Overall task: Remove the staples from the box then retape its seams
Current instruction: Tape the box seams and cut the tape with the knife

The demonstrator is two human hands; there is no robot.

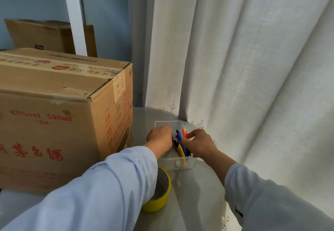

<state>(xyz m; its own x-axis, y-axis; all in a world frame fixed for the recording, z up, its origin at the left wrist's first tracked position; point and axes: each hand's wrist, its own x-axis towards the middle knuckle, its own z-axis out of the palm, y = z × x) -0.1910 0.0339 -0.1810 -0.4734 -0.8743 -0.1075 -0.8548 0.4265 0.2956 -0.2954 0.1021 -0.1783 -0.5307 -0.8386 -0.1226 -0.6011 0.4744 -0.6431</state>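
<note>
Your left hand [160, 136] and right hand [199, 144] both reach into a clear plastic bin [178, 163] holding yellow, blue and orange tool handles, lying lengthwise away from you. Whether your fingers grip anything, I cannot tell. The printed cardboard box [59, 111], tape-sealed, sits left on the glossy worktop [195, 194]; your sleeve half-hides the yellow tape roll [160, 194].

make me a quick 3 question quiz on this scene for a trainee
1. True or false: the yellow tape roll lies inside the clear tool tray.
2. Which handle colour is not in the tray: A yellow, B blue, C green, D orange?
3. What stands left of the tray on the table?

Key
1. False; it sits on the table, nearer the camera.
2. C
3. The taped cardboard box.
</note>
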